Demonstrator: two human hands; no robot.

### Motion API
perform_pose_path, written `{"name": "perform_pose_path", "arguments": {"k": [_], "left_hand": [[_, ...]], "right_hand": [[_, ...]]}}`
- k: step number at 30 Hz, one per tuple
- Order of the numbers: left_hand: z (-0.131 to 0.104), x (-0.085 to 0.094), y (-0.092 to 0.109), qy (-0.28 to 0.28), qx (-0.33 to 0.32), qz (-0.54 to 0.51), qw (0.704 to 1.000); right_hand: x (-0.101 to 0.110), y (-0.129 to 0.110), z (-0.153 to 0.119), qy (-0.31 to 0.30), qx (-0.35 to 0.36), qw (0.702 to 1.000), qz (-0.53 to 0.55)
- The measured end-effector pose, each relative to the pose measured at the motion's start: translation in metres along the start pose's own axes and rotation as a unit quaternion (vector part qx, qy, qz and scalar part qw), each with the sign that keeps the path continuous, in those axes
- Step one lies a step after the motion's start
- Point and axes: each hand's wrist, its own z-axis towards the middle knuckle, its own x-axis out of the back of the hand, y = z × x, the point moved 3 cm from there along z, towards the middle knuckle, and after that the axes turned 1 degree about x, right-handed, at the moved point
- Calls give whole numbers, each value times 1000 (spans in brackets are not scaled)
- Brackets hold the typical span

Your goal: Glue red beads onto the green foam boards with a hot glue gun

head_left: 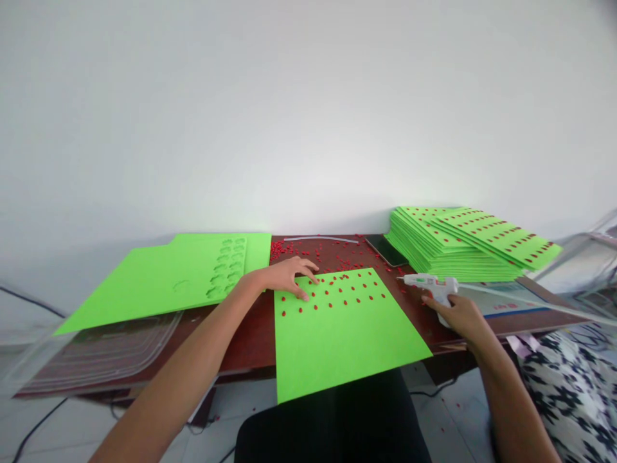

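Observation:
A green sheet [347, 334] lies in front of me with its near edge past the table edge, above my lap. Rows of small red pieces [330, 305] dot its far half; the near half is plain. Over its far left corner is my left hand [285, 275], thumb and fingers apart, with nothing visible between them. To the right of the sheet, my right hand [460, 315] grips a white glue gun [436, 287] by the handle, its nozzle pointing left towards the sheet. A glue stick [520, 296] trails from the gun's back.
Loose red pieces [284, 251] are scattered at the back of the brown table [250, 334], near a thin clear stick [321, 238] and a phone [387, 250]. A stack of dotted green sheets [429, 247] stands right. Larger green sheets [159, 276], some with cut shapes, lie left.

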Motion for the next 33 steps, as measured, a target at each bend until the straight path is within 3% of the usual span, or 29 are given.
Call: {"name": "perform_pose_path", "arguments": {"k": [3, 7, 12, 15, 19, 33], "left_hand": [[3, -5, -3, 14, 4, 2, 1000], [8, -10, -7, 40, -1, -1, 999], [11, -14, -13, 50, -5, -6, 999], [11, -14, -14, 55, -6, -7, 998], [9, -13, -11, 53, -2, -7, 999], [9, -12, -11, 53, 3, -6, 999]], "right_hand": [[8, -22, -12, -25, 18, 995, 91], [12, -83, -40, -87, 106, 979, 152], [-22, -169, -74, -223, 219, 943, 116], [-44, -200, -87, -283, 267, 917, 89], [-54, -211, -93, -303, 269, 912, 69], [-58, -203, -92, -286, 291, 911, 63]]}}
